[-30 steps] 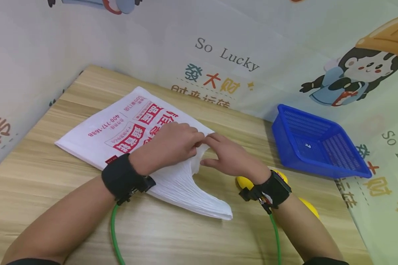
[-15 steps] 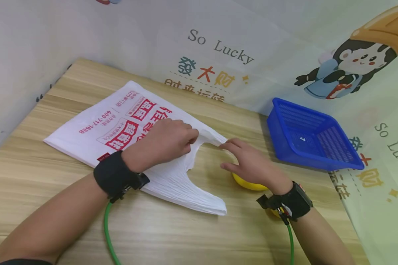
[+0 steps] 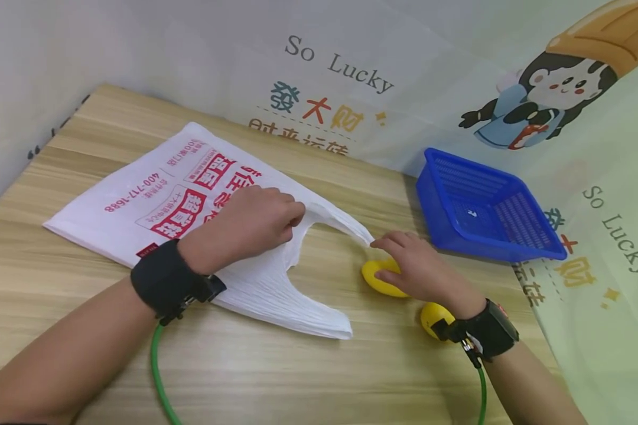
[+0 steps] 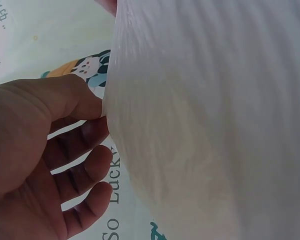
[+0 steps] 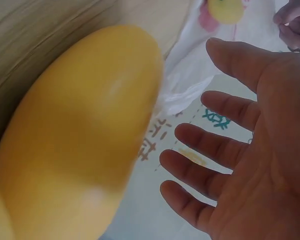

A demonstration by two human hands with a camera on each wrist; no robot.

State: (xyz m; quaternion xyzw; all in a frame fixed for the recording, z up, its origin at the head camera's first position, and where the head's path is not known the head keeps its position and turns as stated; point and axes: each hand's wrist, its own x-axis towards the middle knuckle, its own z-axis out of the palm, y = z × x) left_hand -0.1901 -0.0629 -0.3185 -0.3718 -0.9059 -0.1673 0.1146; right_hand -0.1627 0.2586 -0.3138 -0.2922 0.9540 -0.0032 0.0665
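Note:
In the head view a white plastic bag (image 3: 276, 295) with red print lies on the table, its two handles pointing right. My left hand (image 3: 244, 227) is over the bag's mouth; in the left wrist view its thumb and forefinger pinch the bag's edge, the other fingers loosely bent. My right hand (image 3: 425, 271), fingers extended and holding nothing, hovers above a smooth yellow mango-shaped fruit (image 3: 374, 280), close to the upper handle's tip. Another yellow fruit (image 3: 433, 319) sits below the right wrist. In the right wrist view a yellow round thing (image 5: 225, 9) shows against the bag.
A blue plastic basket (image 3: 489, 236) stands at the back right of the wooden table (image 3: 276, 378), with a small white bit on its floor. A printed cloth backdrop (image 3: 202, 65) rises behind the table. Green cables run from both wrists.
My right hand has moved right, away from my left hand, and the upper bag handle now stretches out toward it. My left hand stays at the bag's mouth. The head view has shifted slightly.

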